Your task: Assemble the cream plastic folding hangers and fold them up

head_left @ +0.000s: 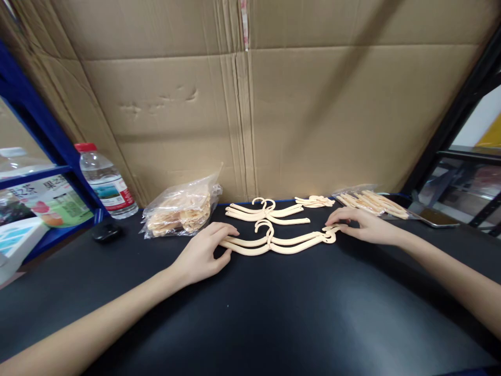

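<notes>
Two cream plastic clothes hangers lie flat on the black table, one in front of the other, their hooks pointing to the back. My left hand has its thumb and fingers closed around their left ends. At the right end, my right hand pinches small cream pieces with ring-like ends; the fingers partly hide them. These pieces touch or overlap the tip of the front hanger, I cannot tell which. Just behind lies another group of hangers, with a small pile of cream pieces to its right.
At the back left stands a clear bag of cream parts. A water bottle and a black mouse are farther left. On the right lie a bag of long cream parts and a phone. A cardboard wall closes off the back.
</notes>
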